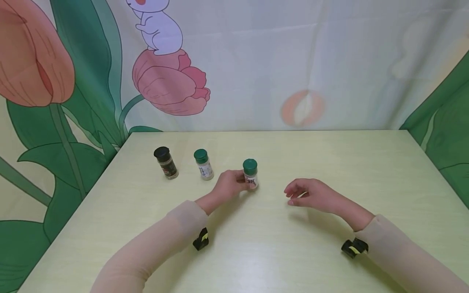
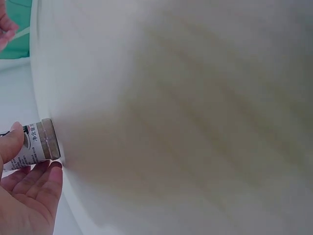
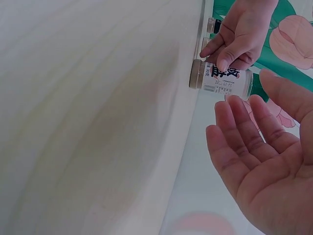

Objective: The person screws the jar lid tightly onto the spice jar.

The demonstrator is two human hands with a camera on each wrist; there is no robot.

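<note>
My left hand (image 1: 230, 186) holds a green-capped spice bottle (image 1: 250, 179) near the middle of the table, thumb on one side and fingers on the other. The bottle stands upright; its white label with dark print and its pale base show in the left wrist view, where the bottle (image 2: 35, 144) lies sideways across the picture. To the right of it, my right hand (image 1: 311, 194) hovers over the table with relaxed, slightly bent fingers and nothing in them. The right wrist view shows this palm (image 3: 264, 171) facing the bottle (image 3: 227, 81), apart from it in the head view.
Left of the held bottle stand another green-capped spice bottle (image 1: 204, 166) and a black-capped one (image 1: 166, 163) with a dark label. All are on a pale wooden table (image 1: 293, 252). A printed curtain (image 1: 249, 69) hangs behind the table's back edge.
</note>
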